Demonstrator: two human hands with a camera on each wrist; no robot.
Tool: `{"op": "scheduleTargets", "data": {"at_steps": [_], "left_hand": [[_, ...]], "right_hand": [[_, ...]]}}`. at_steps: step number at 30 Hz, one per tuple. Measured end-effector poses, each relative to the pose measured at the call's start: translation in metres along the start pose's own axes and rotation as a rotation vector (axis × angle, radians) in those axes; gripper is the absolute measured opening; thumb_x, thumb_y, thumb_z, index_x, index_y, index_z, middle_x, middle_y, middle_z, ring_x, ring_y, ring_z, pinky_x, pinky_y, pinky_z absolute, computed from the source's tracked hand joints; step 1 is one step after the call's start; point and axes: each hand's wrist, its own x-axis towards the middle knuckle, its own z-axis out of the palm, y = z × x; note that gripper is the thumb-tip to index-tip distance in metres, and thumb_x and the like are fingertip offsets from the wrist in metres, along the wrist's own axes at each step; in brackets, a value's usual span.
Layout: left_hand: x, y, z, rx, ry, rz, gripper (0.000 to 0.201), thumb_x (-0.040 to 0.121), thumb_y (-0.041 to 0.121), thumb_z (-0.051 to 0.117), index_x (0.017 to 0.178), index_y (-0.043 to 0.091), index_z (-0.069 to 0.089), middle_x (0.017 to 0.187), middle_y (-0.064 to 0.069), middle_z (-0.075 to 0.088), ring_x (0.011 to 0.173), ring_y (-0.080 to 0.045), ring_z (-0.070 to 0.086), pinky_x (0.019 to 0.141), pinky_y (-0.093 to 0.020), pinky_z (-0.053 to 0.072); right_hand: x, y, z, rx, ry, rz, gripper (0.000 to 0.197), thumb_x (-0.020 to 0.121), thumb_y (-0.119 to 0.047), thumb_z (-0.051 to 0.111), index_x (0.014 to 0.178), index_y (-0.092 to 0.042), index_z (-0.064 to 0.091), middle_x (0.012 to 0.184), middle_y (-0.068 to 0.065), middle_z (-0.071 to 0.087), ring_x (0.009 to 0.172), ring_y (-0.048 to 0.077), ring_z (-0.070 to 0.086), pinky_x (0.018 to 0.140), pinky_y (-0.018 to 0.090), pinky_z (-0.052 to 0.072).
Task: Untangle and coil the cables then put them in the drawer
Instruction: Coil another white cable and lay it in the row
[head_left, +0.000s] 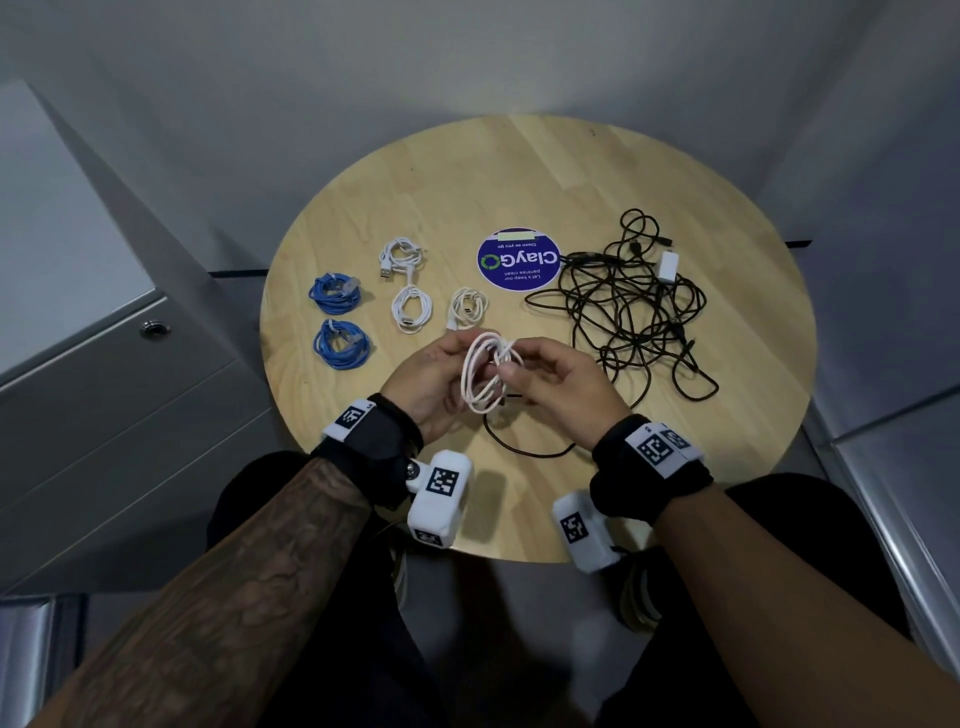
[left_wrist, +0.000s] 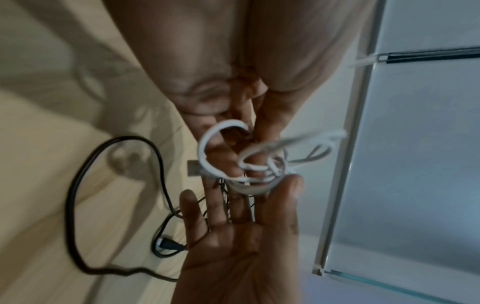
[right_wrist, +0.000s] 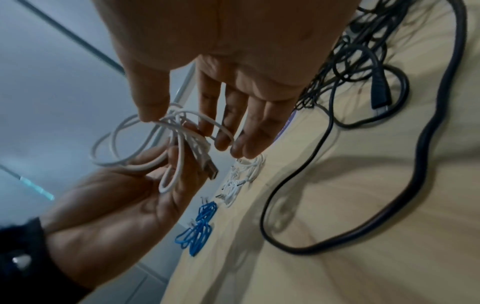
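At the lower centre of the head view, the left hand (head_left: 434, 376) cradles a partly wound white cable with a metal plug (head_left: 485, 376), its fingers (right_wrist: 179, 162) curled under the loops. The right hand (head_left: 558, 382) pinches the same bundle between thumb and forefinger, its other fingers (right_wrist: 255, 127) loosely extended. Both hover above the near part of the round pale wooden counter (head_left: 701, 467). Further back, at centre right, a tangled heap of thin black cables (head_left: 631, 306) sprawls, one strand trailing toward the hands. At centre left lie two coiled blue cables (head_left: 340, 325) and, just beyond the hands, three small coiled white cables (head_left: 415, 286). Between the groups sits a round purple sticker (head_left: 519, 260). A grey drawer unit with a round lock (head_left: 154, 328) stands at far left.
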Motion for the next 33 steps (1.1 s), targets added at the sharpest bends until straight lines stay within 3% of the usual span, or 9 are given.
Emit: {"op": "scheduleTargets", "data": {"at_steps": [2,5,9,11,14,17,23,28,33], "left_hand": [[-0.001,-0.002,0.001,-0.108,0.012,-0.036,0.024,0.09,0.013,0.054,0.11,0.003,0.063,0.092,-0.014,0.069,0.078,-0.023,0.063,0.072,-0.033,0.056],[-0.003,-0.001,0.002,-0.063,-0.05,-0.051,0.047,0.084,0.032,0.065,0.12,0.004,0.058,0.107,-0.014,0.065,0.09,-0.024,0.064,0.081,-0.037,0.055],[-0.002,-0.008,0.003,0.184,-0.083,0.051,0.046,0.087,0.004,0.065,0.131,0.005,0.055,0.111,-0.011,0.065,0.09,-0.018,0.065,0.078,-0.027,0.055],[-0.001,-0.009,0.0,0.263,-0.092,0.084,0.045,0.084,0.01,0.069,0.127,0.005,0.059,0.112,-0.013,0.067,0.093,-0.021,0.066,0.083,-0.031,0.054],[-0.002,-0.01,0.001,0.242,-0.055,0.069,0.034,0.089,0.014,0.063,0.121,0.002,0.062,0.098,-0.015,0.068,0.078,-0.02,0.067,0.073,-0.031,0.055],[-0.002,-0.016,0.004,0.225,0.034,0.112,0.024,0.088,0.015,0.065,0.109,0.002,0.066,0.079,-0.01,0.068,0.063,-0.017,0.064,0.058,-0.028,0.054],[0.002,-0.013,0.002,0.263,0.171,0.279,0.006,0.085,0.008,0.07,0.089,0.006,0.066,0.072,-0.006,0.07,0.06,-0.015,0.064,0.057,-0.026,0.053],[0.002,-0.016,0.004,0.343,0.198,0.298,0.02,0.083,0.01,0.074,0.095,0.007,0.059,0.087,-0.005,0.066,0.063,-0.017,0.063,0.058,-0.03,0.055],[0.004,-0.009,0.002,0.28,0.08,0.145,0.027,0.088,0.015,0.068,0.113,0.007,0.066,0.098,-0.013,0.068,0.073,-0.019,0.066,0.058,-0.029,0.054]], "right_hand": [[0.0,0.002,0.0,-0.01,0.024,-0.005,0.018,0.083,-0.019,0.078,0.1,-0.02,0.071,0.096,0.013,0.073,0.091,0.025,0.071,0.086,0.037,0.057],[0.002,0.003,-0.004,-0.045,0.106,-0.013,0.011,0.085,-0.013,0.076,0.094,-0.015,0.07,0.086,0.009,0.071,0.078,0.019,0.068,0.076,0.031,0.058],[0.0,-0.002,-0.008,-0.124,0.127,-0.085,0.005,0.088,-0.009,0.072,0.087,-0.011,0.069,0.077,0.006,0.065,0.071,0.014,0.059,0.068,0.023,0.052],[0.004,-0.005,-0.013,-0.097,0.185,-0.082,0.01,0.088,-0.009,0.071,0.082,-0.016,0.067,0.073,0.003,0.063,0.068,0.015,0.057,0.066,0.025,0.051],[0.009,-0.007,-0.021,-0.025,0.217,-0.054,0.011,0.089,-0.008,0.071,0.088,-0.017,0.065,0.076,0.003,0.062,0.068,0.015,0.058,0.066,0.025,0.05],[0.007,-0.003,-0.015,-0.003,0.17,-0.034,0.013,0.09,-0.019,0.07,0.101,-0.014,0.064,0.093,0.006,0.07,0.081,0.013,0.067,0.072,0.027,0.054],[-0.004,-0.004,0.002,-0.093,0.094,-0.104,0.025,0.088,-0.041,0.07,0.107,-0.026,0.071,0.109,0.001,0.07,0.102,0.01,0.066,0.086,0.021,0.052],[-0.007,-0.001,0.01,0.017,0.021,-0.059,0.027,0.095,-0.01,0.064,0.121,-0.018,0.063,0.104,0.005,0.074,0.093,0.017,0.07,0.084,0.033,0.057],[-0.004,-0.003,0.004,0.028,0.106,-0.04,0.025,0.096,-0.005,0.061,0.113,-0.023,0.058,0.096,0.014,0.074,0.081,0.026,0.071,0.073,0.045,0.058]]}}
